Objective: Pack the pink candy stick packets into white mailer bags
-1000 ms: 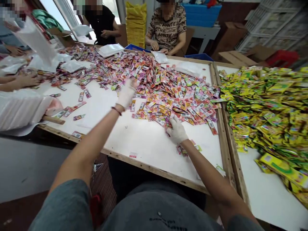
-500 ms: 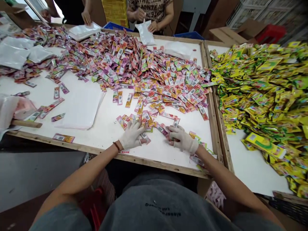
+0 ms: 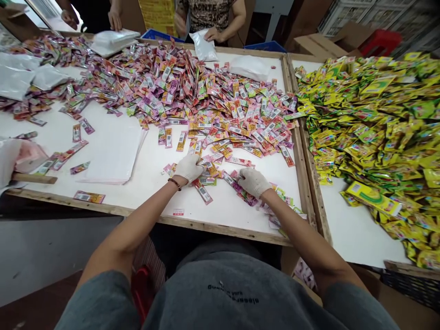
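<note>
My left hand (image 3: pixel 189 168), in a white glove, is curled over small printed candy sachets (image 3: pixel 210 170) on the white tabletop. Its fingers are bent together at the sachets' edge, their tips partly hidden. To the right, my gloved right hand (image 3: pixel 253 181) is closed, with its fingertips against a purple sachet (image 3: pixel 231 179). More sachets lie just under and beside that hand. One pink sachet (image 3: pixel 204 192) slants toward me between the hands. A large heap of the same sachets (image 3: pixel 178 87) spreads beyond both hands.
A stack of white sheets (image 3: pixel 112 156) lies left of my hands. Wooden edging (image 3: pixel 299 151) divides this table from a heap of yellow packets (image 3: pixel 364 123). Across the table, one person holds a white bag (image 3: pixel 203 46); another person's hand (image 3: pixel 115 19) rests near stacked bags (image 3: pixel 113 42).
My left hand has moved up and curled in over the sachets. My right hand has shifted slightly up and its fingers have drawn together. Across the table, a person's hand has left the white bag's top.
</note>
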Demonstrator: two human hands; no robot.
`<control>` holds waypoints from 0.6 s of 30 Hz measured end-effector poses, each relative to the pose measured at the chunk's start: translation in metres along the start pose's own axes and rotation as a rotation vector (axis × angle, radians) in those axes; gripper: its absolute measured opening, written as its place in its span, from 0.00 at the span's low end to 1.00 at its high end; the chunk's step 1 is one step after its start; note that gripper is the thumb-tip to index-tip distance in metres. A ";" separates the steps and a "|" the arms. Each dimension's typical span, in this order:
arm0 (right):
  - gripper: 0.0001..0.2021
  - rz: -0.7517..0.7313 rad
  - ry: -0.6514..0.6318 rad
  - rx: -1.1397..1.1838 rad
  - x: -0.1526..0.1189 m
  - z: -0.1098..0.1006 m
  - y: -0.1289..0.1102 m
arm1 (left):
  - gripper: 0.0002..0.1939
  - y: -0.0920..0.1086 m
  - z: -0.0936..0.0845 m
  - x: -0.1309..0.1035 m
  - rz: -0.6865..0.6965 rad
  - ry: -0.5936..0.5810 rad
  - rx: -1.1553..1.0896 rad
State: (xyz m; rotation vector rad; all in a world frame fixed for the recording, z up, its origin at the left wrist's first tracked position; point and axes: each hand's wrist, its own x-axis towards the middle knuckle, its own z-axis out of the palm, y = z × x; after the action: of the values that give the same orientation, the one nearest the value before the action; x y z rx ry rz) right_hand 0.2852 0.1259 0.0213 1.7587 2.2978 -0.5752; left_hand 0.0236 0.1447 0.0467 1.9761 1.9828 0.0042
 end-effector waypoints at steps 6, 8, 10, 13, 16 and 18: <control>0.18 -0.075 0.141 0.108 0.026 -0.018 0.012 | 0.28 -0.030 -0.020 0.007 0.133 -0.003 0.047; 0.17 -0.054 0.131 0.070 0.043 -0.023 0.007 | 0.31 -0.035 -0.018 0.012 0.192 -0.093 0.123; 0.17 -0.004 0.081 0.016 0.058 -0.025 0.001 | 0.31 -0.038 -0.013 0.017 0.211 -0.169 0.202; 0.16 0.013 0.029 -0.061 0.066 -0.026 -0.003 | 0.25 -0.046 -0.004 0.023 0.238 -0.145 0.212; 0.15 -0.007 0.100 -0.170 0.057 -0.030 0.003 | 0.20 -0.056 0.000 0.027 0.267 -0.038 0.007; 0.15 0.008 0.134 -0.170 0.045 -0.034 0.008 | 0.20 -0.059 0.003 0.025 0.283 -0.018 -0.120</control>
State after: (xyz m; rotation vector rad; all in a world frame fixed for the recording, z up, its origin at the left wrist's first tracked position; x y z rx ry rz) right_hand 0.2829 0.1812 0.0341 1.7738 2.3468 -0.2577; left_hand -0.0322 0.1665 0.0236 2.1493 1.6358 0.1695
